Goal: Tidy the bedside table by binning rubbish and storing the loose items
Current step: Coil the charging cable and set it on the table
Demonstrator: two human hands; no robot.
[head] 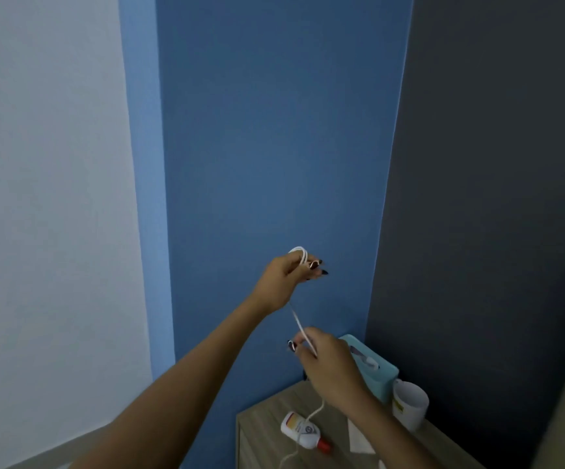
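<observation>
the left hand (283,272) is closing around a few loops of thin white cable (297,319), held up in front of the blue wall (267,130). the right hand (325,358), lower and nearer, is pinching the same cable between thumb and fingers, so a taut stretch is running between the hands. the rest is trailing down onto the wooden bedside table (267,424), passing over a white lotion bottle with a red cap (303,431) lying flat. a teal tissue box (381,374) and white mug (409,404) are standing near the table's back edge.
</observation>
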